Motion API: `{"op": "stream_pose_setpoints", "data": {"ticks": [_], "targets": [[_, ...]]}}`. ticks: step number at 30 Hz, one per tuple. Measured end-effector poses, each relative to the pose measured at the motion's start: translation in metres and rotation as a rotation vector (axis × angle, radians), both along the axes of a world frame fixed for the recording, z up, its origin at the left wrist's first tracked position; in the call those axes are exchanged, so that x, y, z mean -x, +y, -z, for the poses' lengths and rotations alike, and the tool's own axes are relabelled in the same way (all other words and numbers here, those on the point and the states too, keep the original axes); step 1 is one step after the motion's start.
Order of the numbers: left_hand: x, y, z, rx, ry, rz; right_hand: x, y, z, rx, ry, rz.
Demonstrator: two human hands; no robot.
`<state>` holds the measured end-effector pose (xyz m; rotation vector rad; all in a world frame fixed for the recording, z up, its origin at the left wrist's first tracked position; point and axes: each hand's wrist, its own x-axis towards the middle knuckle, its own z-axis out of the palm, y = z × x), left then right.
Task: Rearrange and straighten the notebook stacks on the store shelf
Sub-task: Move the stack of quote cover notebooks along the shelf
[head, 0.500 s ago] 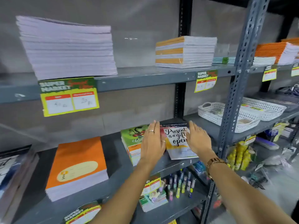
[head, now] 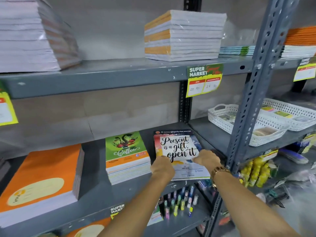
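Both hands rest on one white notebook printed with the black script "Present is a gift, open it" [head: 179, 149], which lies on top of a low stack on the grey metal middle shelf [head: 95, 190], its near edge overhanging the shelf front. The left hand [head: 162, 165] is curled over the notebook's near left corner, knuckles up, and the right hand [head: 207, 158], with a gold wristwatch [head: 219, 171] just behind it, presses on the near right part of the cover; whether either hand truly grips the notebook, I cannot tell. Just left of the left hand stands one stack of green "Coffee" notebooks [head: 127, 156], and farther left one stack of orange-covered notebooks [head: 39, 178]. Above the hands, on the upper shelf, sit one stack of white-and-orange notebooks [head: 184, 35] and one taller, blurred pale stack [head: 30, 35] at far left. One yellow-and-green price tag [head: 204, 80] hangs above the right hand. Right of the right hand, beyond the perforated grey upright [head: 253, 93], lie two white perforated plastic baskets [head: 266, 125].
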<state>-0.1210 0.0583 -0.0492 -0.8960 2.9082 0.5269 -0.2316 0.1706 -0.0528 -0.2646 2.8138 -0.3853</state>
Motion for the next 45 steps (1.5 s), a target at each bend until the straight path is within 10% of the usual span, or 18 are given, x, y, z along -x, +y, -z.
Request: {"op": "stream_pose_setpoints", "data": {"ticks": [28,45], "targets": [[-0.053,-0.099,-0.051,-0.564,0.476,-0.374,-0.037,-0.087,-0.049,0.532,0.138,0.187],[-0.298,-0.293,-0.047,-0.195,0.573,-0.663,-0.251,-0.301,-0.052,0.659,0.054,-0.148]]}}
